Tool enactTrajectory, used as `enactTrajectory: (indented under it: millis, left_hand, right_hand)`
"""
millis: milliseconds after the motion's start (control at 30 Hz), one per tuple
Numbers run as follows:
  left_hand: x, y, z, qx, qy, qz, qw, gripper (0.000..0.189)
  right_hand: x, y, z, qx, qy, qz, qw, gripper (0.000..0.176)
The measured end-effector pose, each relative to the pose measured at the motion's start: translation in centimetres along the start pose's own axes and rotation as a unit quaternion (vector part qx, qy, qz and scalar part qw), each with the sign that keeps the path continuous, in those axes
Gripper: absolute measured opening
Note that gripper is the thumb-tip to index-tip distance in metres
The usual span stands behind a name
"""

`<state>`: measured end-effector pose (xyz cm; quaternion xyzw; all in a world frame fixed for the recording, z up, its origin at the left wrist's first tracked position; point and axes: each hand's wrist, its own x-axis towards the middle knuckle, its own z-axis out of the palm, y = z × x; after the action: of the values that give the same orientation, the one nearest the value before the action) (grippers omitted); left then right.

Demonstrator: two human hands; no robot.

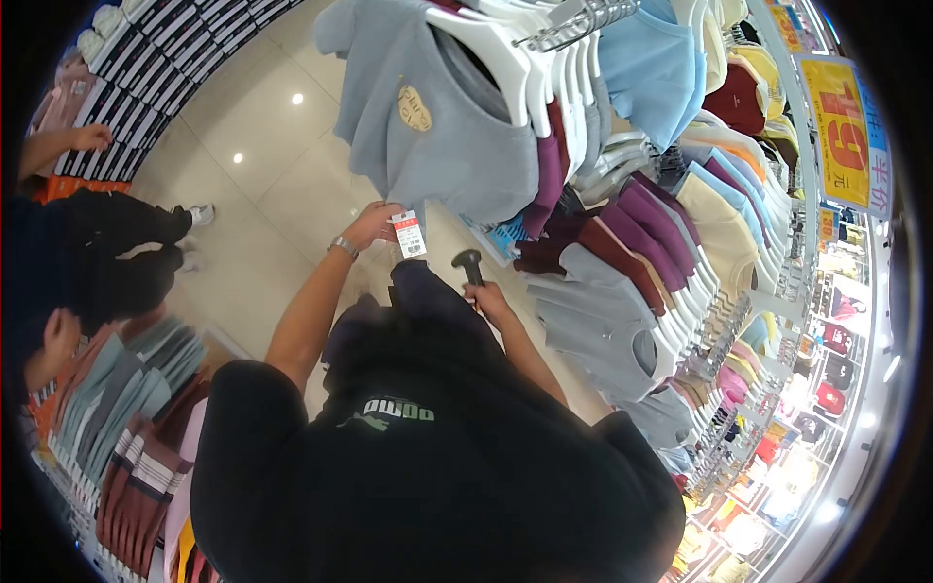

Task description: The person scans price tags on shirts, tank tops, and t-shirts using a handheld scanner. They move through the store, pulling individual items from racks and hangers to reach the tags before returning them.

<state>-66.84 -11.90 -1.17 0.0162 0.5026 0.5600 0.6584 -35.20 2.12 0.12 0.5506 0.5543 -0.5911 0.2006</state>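
Black shirt (437, 466) fills the near foreground, and both arms reach out from it. Left hand (374, 225) has its fingertips (392, 216) pinched together on a white-and-red price tag (410, 234), which hangs just below a grey sweatshirt (437, 126) on the rack. Right hand (489, 296) is wrapped tight around a dark tool (470, 264), whose head rises above the knuckles, near the tag.

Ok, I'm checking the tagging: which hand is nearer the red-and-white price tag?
Left. The left hand pinches the price tag at its edge; the right hand is apart, lower right, holding a black tool.
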Motion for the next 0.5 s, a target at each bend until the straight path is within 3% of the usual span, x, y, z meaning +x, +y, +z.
enactTrajectory:
  millis: [67, 200, 300, 500]
  left_hand:
    - [-1.5, -0.7, 0.0, 0.004, -0.007, 0.013, 1.0, 0.042]
    - [-3.6, -1.5, 0.5, -0.01, -0.007, 0.028, 1.0, 0.035]
    - [-5.4, -1.4, 1.6, -0.011, -0.015, 0.05, 0.999, 0.033]
    - [-6.2, -1.6, 3.1, 0.003, -0.026, 0.049, 0.998, 0.033]
  right_hand:
    - [-1.0, -1.2, 2.0, 0.181, -0.027, -0.047, 0.982, 0.029]
    - [-5.5, -7.0, 5.2, 0.323, -0.082, -0.047, 0.942, 0.035]
    - [-7.7, -8.9, 7.1, 0.366, -0.143, -0.065, 0.917, 0.043]
    - [-10.6, -9.4, 9.1, 0.422, -0.166, -0.039, 0.89, 0.042]
